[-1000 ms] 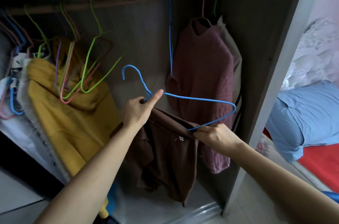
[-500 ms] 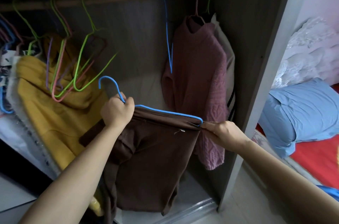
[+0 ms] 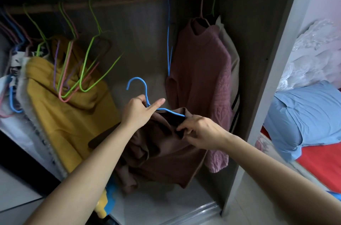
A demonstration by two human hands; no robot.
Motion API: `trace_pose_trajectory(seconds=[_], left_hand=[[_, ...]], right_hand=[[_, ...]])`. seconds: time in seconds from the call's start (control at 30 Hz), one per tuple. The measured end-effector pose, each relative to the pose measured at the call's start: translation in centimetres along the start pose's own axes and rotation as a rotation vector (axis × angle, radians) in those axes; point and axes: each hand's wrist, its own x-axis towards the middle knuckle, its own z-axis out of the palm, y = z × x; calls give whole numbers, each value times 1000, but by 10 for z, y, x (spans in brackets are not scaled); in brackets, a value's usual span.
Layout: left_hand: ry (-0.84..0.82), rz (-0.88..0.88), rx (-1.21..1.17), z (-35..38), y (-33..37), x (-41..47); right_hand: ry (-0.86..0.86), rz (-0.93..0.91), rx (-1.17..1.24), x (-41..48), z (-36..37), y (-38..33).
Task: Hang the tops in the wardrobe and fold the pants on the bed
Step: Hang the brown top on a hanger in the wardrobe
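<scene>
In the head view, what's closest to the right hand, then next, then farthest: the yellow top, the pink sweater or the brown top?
1. brown top: pinched by the right hand.
2. pink sweater: hanging just beyond, on the right.
3. yellow top: across on the left.

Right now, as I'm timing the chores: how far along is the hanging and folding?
Done: a pink sweater and a yellow garment hang from the rail. In hand: the left hand grips the blue hanger while the right hand pinches the brown top beside it. Left: hooking it on the rail, then the pants; none show on the bed.
</scene>
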Motion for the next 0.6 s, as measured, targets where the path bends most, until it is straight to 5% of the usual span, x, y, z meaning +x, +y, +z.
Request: trace_pose_trajectory(seconds=[0.13,0.33,0.5,0.6], left_hand=[[-158,-47,-262,-1,7,-4],[-334,75,-141,-8,18,-9],[162,84,-150,-13,12,-12],[256,-56,-201,-4,-6,-26]], right_hand=[[237,66,45,7,-3,-4],[40,48,-146,39,-24,3],[142,53,-125,39,-32,15],[146,76,-93,38,-32,18]])
